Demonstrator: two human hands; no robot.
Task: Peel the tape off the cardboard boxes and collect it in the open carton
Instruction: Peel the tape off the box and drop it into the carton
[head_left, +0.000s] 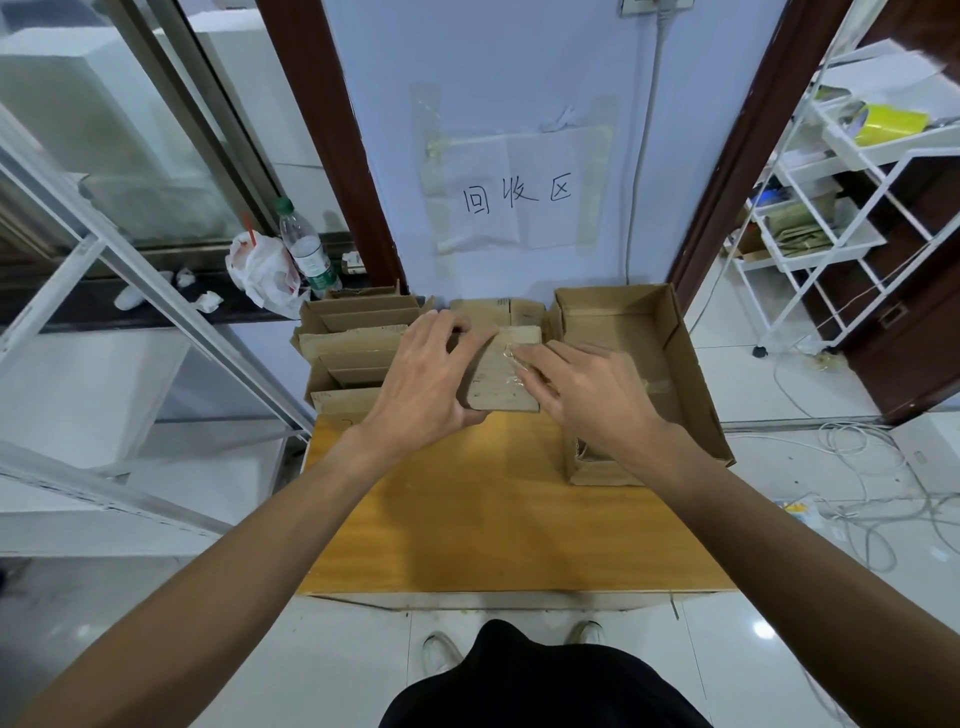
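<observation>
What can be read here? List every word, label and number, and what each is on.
"回收区": handwritten on the paper taped to the wall.
Bottle label: too small to read.
Print on the rear box: blurred, unreadable.
Held box: no print visible.

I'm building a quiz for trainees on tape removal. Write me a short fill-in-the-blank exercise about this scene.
1. The left hand holds the small cardboard box while the fingers of the right hand touch the clear ____ on it.
2. The open carton stands on the ____ side of the wooden table.
3. The stack of flattened boxes lies to the ____ of the held box.
Missing words: tape; right; left.
</observation>
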